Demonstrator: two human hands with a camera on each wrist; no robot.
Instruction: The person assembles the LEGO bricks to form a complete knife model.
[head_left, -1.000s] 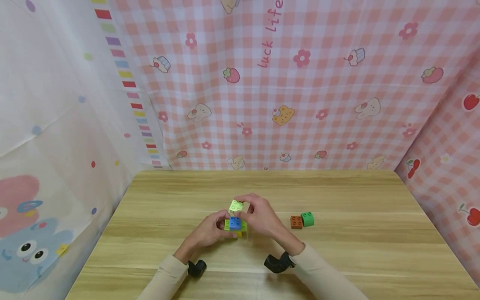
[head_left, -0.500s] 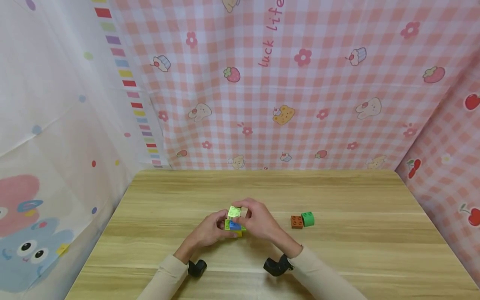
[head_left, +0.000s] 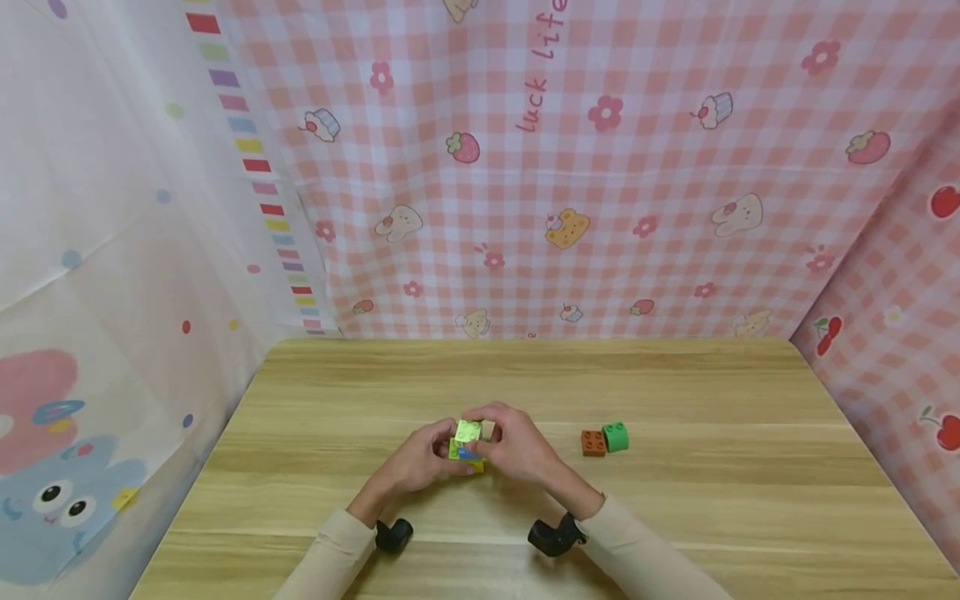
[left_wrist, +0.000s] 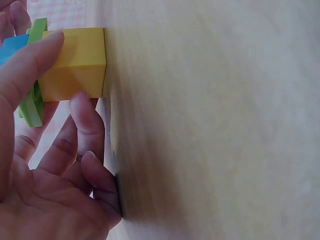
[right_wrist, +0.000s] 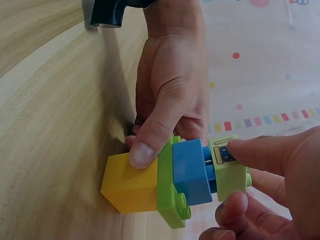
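Observation:
My left hand [head_left: 422,462] grips the base of a toy brick stack, thumb against the yellow brick [right_wrist: 130,185] that stands on the table. On the yellow brick sits a bright green plate [right_wrist: 167,192] with round studs, and a blue brick [right_wrist: 191,175] tops the plate. Between thumb and fingers, my right hand [head_left: 519,443] pinches a pale green brick [right_wrist: 229,181] with a small printed picture on its side. This brick is directly over the blue one; in the right wrist view, blue studs still show in a narrow gap between them.
To the right on the wooden table [head_left: 675,500] a brown brick [head_left: 592,443] and a green brick with a rounded side [head_left: 616,437] lie side by side. A checked pink cloth [head_left: 525,250] hangs behind the table's far edge.
My right hand has lowered the pale green brick from behind and above the stack onto the top of the blue brick, which it now mostly covers in the head view. My left hand has stayed put.

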